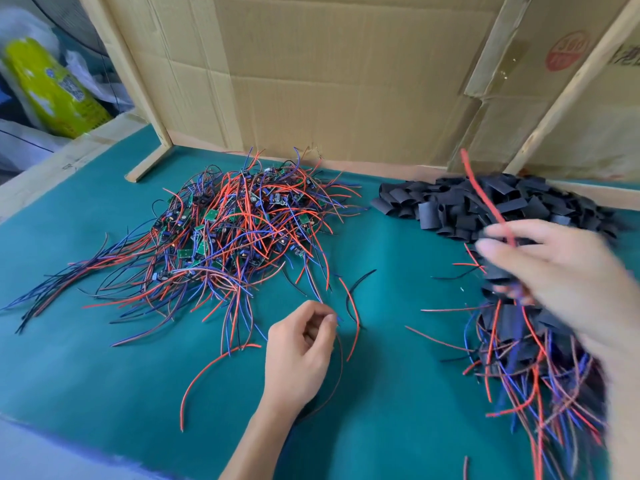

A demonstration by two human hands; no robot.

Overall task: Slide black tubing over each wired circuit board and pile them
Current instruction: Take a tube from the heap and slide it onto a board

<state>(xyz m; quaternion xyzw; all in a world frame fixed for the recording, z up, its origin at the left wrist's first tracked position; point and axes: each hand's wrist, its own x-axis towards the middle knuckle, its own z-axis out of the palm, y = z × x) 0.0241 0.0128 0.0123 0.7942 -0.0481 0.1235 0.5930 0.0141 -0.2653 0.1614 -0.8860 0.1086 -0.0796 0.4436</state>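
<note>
A green counter point(104, 341) backed by cardboard panels point(346, 81) carries three heaps. Left of centre lies the largest, a tangle of bare boards point(235, 223) with red, blue and black leads. At the far right sits a mound of cut black tubing point(485, 202). Nearer, at the right edge, lies the finished pile point(519, 348), boards already sleeved, their leads trailing toward the viewer.

The right hand point(568, 275), blurred by motion, hovers above the finished pile. Its fingers curl round a sleeved board, with one red lead point(485, 195) standing up from the grip. The left hand point(301, 355) rests low at centre, its fingertips point(329, 318) pinched on the end of a thin blue lead running from the bare heap.

Step in hand, as judged: one sleeved unit is being added to the finished pile while the left hand draws out the next board. The next move calls for freeing that single board from the tangle without dragging its neighbours, then fetching one tube and threading leads and board through it.

Hard to make out: the blur hides the exact grip of the right hand and the board inside its sleeve. The board on the left hand's lead cannot be singled out in the heap. The finished pile is cut off at the right and lower edges.
</note>
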